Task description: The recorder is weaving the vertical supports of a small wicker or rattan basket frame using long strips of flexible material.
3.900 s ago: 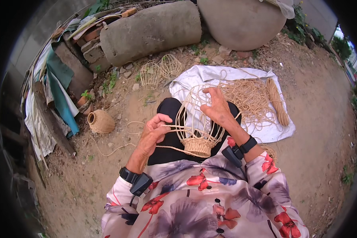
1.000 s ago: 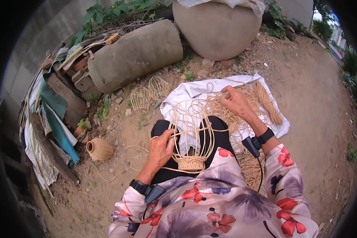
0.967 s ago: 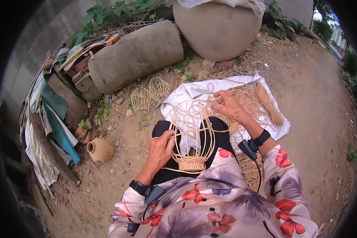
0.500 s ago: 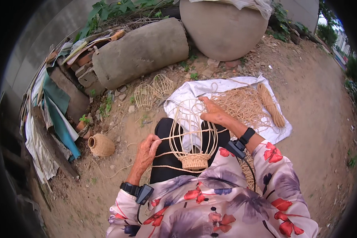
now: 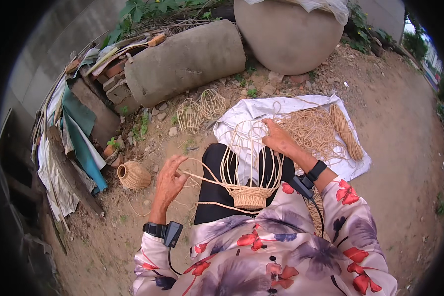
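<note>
An unfinished basket [image 5: 250,196] rests upright between my knees. Its lower part is tightly woven, and bare pale ribs rise above that and curve in at the top. My right hand [image 5: 279,140] is closed on the ribs at the upper right. To the left of the basket, my left hand [image 5: 169,178] pinches a tan cord [image 5: 205,178] that stretches across to the top of the weave. A slack strand arcs above this cord, and another strand crosses my lap below it.
A white sheet [image 5: 232,114] ahead carries tangled cord [image 5: 308,129] and a bundled skein [image 5: 346,132]. Two bare rib frames [image 5: 188,117] stand beyond my knees. At left lies a small woven pot [image 5: 134,175]. A concrete cylinder [image 5: 185,61] and large round vessel [image 5: 291,37] sit behind.
My left hand has moved left and slightly up, drawing the cord outward. The cord has dropped from mid-height on the ribs to the woven edge. My right hand keeps its hold.
</note>
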Motion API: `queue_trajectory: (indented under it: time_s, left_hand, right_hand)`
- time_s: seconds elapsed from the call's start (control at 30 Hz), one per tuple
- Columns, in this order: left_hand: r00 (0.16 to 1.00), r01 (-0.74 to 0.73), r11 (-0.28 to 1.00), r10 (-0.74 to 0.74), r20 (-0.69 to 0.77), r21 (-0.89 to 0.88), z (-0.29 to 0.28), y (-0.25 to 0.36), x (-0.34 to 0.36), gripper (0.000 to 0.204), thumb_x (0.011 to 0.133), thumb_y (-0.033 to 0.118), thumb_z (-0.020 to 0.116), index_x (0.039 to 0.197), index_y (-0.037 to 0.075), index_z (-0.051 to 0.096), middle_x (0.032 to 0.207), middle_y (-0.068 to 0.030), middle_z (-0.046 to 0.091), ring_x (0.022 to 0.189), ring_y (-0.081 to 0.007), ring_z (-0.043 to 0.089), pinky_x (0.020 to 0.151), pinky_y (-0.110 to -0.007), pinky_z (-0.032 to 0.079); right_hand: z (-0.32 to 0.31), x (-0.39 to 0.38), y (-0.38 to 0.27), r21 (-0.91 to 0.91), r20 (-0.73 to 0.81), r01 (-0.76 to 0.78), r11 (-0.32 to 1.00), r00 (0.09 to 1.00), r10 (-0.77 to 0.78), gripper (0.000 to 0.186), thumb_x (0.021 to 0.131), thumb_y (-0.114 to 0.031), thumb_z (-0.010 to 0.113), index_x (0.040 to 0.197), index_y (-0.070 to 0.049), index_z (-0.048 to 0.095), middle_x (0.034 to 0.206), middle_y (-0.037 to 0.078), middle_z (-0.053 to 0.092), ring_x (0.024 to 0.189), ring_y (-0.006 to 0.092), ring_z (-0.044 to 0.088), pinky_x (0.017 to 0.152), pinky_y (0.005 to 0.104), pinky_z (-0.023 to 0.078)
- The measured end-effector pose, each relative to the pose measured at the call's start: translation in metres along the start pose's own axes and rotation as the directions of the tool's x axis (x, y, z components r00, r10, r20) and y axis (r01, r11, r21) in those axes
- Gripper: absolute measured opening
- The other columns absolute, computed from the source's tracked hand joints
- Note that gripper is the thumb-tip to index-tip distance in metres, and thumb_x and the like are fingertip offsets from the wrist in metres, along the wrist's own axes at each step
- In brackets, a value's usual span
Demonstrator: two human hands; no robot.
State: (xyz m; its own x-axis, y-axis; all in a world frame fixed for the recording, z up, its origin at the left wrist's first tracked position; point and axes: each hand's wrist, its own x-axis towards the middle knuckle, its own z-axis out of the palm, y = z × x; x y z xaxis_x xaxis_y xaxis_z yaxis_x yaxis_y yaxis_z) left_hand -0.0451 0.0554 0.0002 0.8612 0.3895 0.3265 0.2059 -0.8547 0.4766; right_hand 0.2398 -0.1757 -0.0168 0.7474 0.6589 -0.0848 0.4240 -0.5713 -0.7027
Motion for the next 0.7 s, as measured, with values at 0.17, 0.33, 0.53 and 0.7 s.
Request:
queue_trajectory:
  time_s: [0.17,0.33,0.53,0.7]
  left_hand:
    - [0.971,-0.195,0.97,0.213,-0.114,0.145,-0.007,0.064,0.004,0.041,0.075,0.008,0.064,0.115,0.011,0.061,0.119,-0.0139,0.061,0.087,-0.0294,0.065,0.076,-0.035,0.052]
    - [0.956,-0.229,0.955,0.256,0.14,-0.187,0.031,0.081,-0.01,0.014,0.081,0.013,0.066,0.092,0.004,0.067,0.087,-0.0122,0.066,0.067,-0.029,0.063,0.061,-0.038,0.051]
    - [0.908,-0.418,0.908,0.418,0.002,-0.033,0.025,0.099,-0.001,0.005,0.077,0.007,0.068,0.077,0.003,0.064,0.074,-0.0115,0.062,0.06,-0.0291,0.061,0.055,-0.039,0.049]
    - [0.962,-0.247,0.966,0.254,-0.1,0.083,0.035,0.09,0.01,0.006,0.07,0.006,0.065,0.072,0.002,0.061,0.066,-0.0126,0.061,0.056,-0.0277,0.06,0.053,-0.036,0.047]
  right_hand:
    - [-0.003,0.0,-0.005,-0.046,-0.036,-0.008,0.999,0.999,0.006,0.066,0.078,-0.025,0.055,0.139,-0.008,0.035,0.123,0.031,0.052,0.114,0.0446,0.052,0.098,0.0469,0.041]
    - [0.002,0.008,-0.008,-0.084,-0.028,0.009,0.996,1.0,-0.011,0.066,0.078,-0.025,0.054,0.139,-0.006,0.035,0.124,0.031,0.051,0.115,0.0442,0.052,0.098,0.0461,0.041]
    - [-0.005,-0.002,-0.018,-0.064,0.006,-0.025,0.998,1.0,0.025,0.067,0.077,-0.023,0.055,0.139,-0.006,0.034,0.129,0.034,0.045,0.118,0.0455,0.05,0.099,0.0453,0.041]
    - [-0.005,-0.013,-0.027,-0.067,-0.055,0.005,0.998,0.998,-0.008,0.067,0.076,-0.022,0.059,0.137,-0.003,0.036,0.124,0.032,0.049,0.116,0.0439,0.05,0.099,0.0443,0.04]
